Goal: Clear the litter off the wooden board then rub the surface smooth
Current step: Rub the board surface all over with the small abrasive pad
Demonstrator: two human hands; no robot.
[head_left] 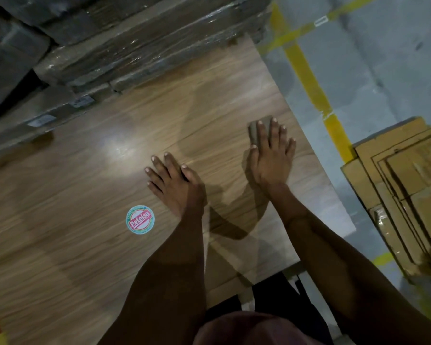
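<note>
From the head camera, one wooden board (90,175) fills most of the view, its right edge running beside a grey floor (383,70) marked with yellow tape lines (306,78). Two bare hands lie on the board. The left hand (174,185) rests flat near the middle, fingers straight and spread, holding nothing. The right hand (271,155) lies close to the board's right edge, its straight fingers pressing down on one small grey-brown rubbing pad (255,131), which shows past the fingertips and the thumb side; the pad lies flat on the wood. One round sticker (140,219) with red lettering sits on the board, just near-left of the left hand. Along the board's far edge stand plastic-wrapped stacks (135,46). On the floor past the right edge lies a pile of flattened cardboard (403,190).
</note>
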